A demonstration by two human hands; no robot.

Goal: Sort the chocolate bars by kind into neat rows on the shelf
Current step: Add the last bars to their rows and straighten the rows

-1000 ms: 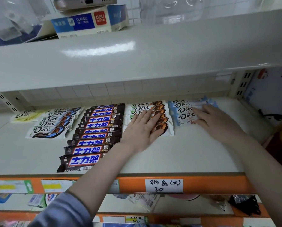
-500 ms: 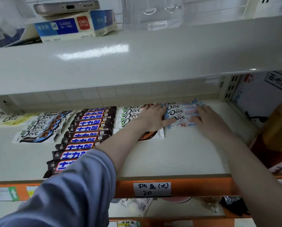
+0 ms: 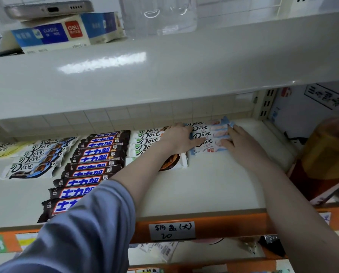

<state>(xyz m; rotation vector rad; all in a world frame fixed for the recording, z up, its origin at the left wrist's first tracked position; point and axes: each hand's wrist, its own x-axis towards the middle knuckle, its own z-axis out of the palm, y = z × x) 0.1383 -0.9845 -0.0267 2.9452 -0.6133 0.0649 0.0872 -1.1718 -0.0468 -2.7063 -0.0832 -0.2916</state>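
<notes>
Left hand (image 3: 181, 137) now off white-and-orange Dove bar row (image 3: 155, 146) — shifted right, flat fingers pressing left side of pale-blue-and-white Dove bar stack (image 3: 209, 137). Right hand (image 3: 241, 146) unmoved on stack's right side, fingers straight, nothing pinched. Stack sits toward back right corner of cream metal shelf (image 3: 214, 190), squeezed between both palms — squaring up final row. Brown Snickers bar row (image 3: 91, 166) mid-shelf, already lined; white-and-blue Dove bars (image 3: 36, 160) near left edge.
</notes>
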